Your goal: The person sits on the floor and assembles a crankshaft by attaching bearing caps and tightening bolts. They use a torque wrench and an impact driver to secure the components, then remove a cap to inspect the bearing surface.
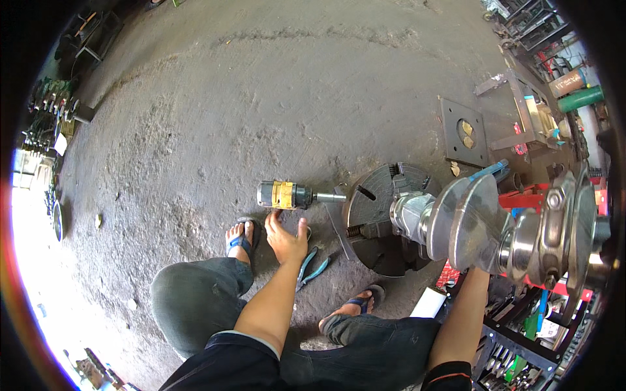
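Note:
My left hand [287, 242] is open, thumb apart, with its fingertips close to a yellow and black impact wrench [282, 194]. The wrench lies on the floor, its long silver socket [329, 197] pointing right. Just below the hand are pliers [312, 268] with blue-green handles. A large metal crankshaft [479, 225] rises toward the view from a round jawed chuck [370, 195]. A connecting rod [554, 221] is fitted around one of its journals. My right forearm [464, 313] reaches up behind the crankshaft, which hides the hand and whatever it touches.
Right of the chuck, a square steel plate [450, 140] with a round hole lies near a metal frame [521, 107]. A black tool rack [521, 348] stands at the lower right, beside red trays [525, 197]. Green and brown cylinders [579, 99] lie farther back.

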Available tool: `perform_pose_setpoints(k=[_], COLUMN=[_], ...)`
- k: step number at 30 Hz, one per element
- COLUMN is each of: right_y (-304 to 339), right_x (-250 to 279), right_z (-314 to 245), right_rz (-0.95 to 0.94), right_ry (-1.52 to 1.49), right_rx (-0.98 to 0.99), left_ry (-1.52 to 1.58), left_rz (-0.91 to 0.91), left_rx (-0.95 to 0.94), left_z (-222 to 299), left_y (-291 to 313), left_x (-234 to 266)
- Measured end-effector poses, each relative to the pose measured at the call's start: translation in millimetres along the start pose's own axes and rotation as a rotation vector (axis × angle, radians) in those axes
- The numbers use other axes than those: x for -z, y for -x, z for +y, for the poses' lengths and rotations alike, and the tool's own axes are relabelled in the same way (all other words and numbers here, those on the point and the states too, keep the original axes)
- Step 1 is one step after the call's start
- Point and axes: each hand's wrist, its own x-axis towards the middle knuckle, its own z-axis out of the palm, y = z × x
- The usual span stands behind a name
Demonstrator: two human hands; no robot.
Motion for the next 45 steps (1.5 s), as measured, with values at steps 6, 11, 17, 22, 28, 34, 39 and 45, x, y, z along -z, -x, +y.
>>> perform_pose_setpoints(k=[6,11,17,22,28,34,39,45], right_y=[-25,-28,14,54,86,163,228,249], right_x=[-20,-26,-16,-4,12,4,-53,-125], right_z=[-9,4,3,-16,-43,-85,-125,-129], right_rz=[-0.023,-0.055,-0.118,-0.066,0.105,0.012,-0.455,-0.717], right_ry=[-0.081,-0.105,-0.379,0.500,0.744,1.014,1.271,1.027], right_rx=[-0.023,-0.044,-0.267,0.045,-0.113,-0.139,-0.038,0.325], left_ry=[0.101,0.006,-0.593,-0.668,-0.630,-0.561,-0.418,0.012], left_rz=[0.552,-0.242,-0.474,-0.702,-0.630,-0.624,-0.645,-0.616], left_rx=[-0.320,-0.712,-1.070,-0.983,-1.071,-0.934,-0.785,-0.711], left_z=[75,131,96,97,95,92,98,140], left_y=[-85,-89,-83,-102,-96,-86,-75,-64], left_x=[47,32,23,22,36,45,54,71])
